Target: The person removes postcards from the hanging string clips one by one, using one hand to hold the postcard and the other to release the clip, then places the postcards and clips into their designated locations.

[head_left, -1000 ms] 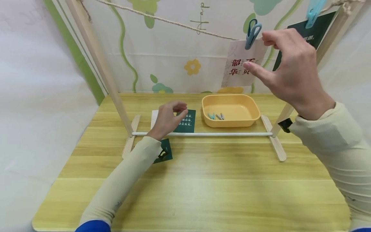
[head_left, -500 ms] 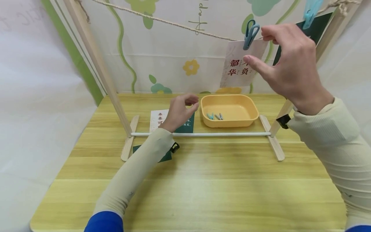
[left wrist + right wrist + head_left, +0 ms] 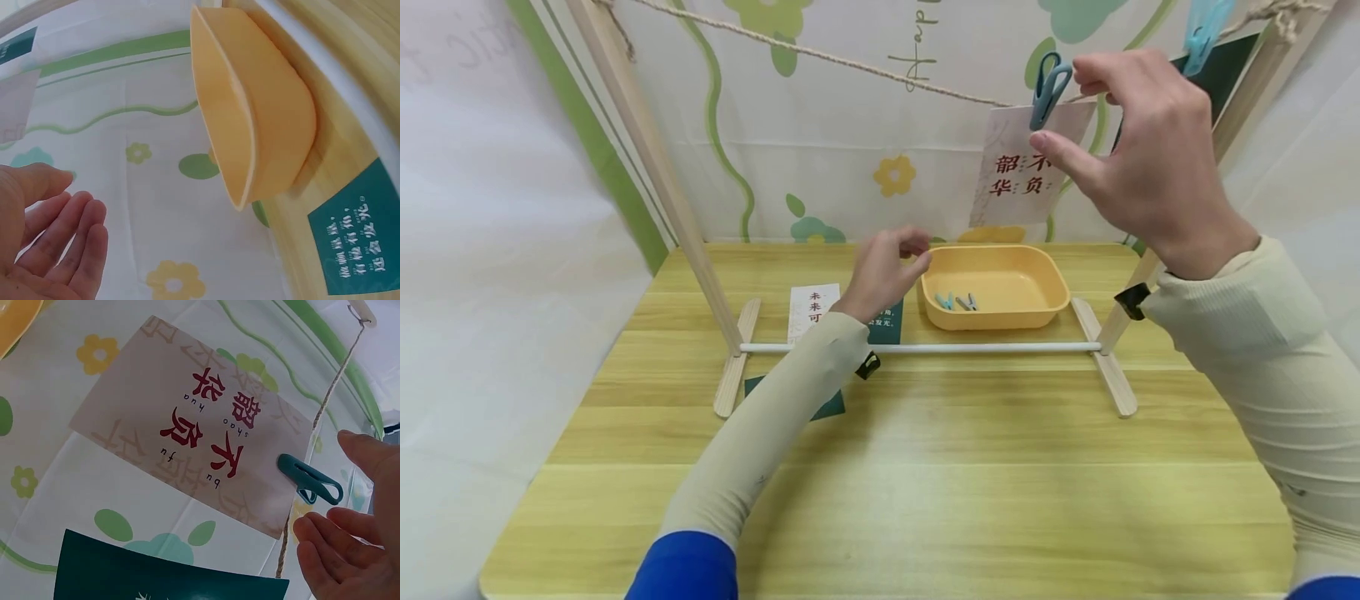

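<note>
A pale card (image 3: 1011,187) with red characters hangs from the twine (image 3: 850,62), held at its top edge by a blue-grey clothespin (image 3: 1046,100). Just right of that clothespin is my right hand (image 3: 1161,158), thumb and fingers spread apart. In the right wrist view a gap shows between the fingertips and the clothespin (image 3: 309,477). My left hand (image 3: 880,275) hovers over the table by the left side of the yellow basin (image 3: 1000,319), its fingers loosely bent around nothing. Several small clothespins (image 3: 964,302) lie inside the basin.
Behind the left forearm lie a white card (image 3: 811,302) and a green card (image 3: 889,327); another green card (image 3: 831,407) is nearer. A wooden frame (image 3: 662,187) with a white crossbar (image 3: 985,347) stands around them. A light-blue clothespin (image 3: 1204,37) holds a dark green card (image 3: 1228,67).
My left hand has moved right and away from me, from above the cards toward the basin. My right hand has risen slightly beside the clothespin. The hanging card stays clipped.
</note>
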Tool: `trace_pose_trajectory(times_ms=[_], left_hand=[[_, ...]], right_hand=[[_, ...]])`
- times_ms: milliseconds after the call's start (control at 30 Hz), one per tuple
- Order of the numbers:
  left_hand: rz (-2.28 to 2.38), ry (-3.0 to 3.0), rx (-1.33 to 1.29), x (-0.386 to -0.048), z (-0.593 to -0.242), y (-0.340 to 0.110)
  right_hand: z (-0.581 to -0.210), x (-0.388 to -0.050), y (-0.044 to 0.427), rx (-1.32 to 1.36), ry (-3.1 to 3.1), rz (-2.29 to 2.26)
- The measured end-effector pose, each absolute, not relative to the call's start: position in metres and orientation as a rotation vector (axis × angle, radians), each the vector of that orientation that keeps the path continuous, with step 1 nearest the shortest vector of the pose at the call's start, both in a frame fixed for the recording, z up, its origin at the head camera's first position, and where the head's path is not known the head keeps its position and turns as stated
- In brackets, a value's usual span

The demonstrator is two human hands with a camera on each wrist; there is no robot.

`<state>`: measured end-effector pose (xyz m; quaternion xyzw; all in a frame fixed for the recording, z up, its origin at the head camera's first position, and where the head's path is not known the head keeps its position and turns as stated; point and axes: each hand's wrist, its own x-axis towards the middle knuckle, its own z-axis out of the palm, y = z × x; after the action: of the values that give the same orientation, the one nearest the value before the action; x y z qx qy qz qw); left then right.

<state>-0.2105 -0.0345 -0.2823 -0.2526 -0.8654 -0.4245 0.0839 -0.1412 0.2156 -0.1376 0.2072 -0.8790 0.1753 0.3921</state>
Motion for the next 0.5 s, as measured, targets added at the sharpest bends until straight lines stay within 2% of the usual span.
trace_pose_trajectory(times_ms=[500], left_hand=[[-1.319, -2.509, -0.709, -0.218, -0.265, -0.007]], right_hand=[[-0.127, -0.153, 0.216, 0.559, -2.235, 0.418]])
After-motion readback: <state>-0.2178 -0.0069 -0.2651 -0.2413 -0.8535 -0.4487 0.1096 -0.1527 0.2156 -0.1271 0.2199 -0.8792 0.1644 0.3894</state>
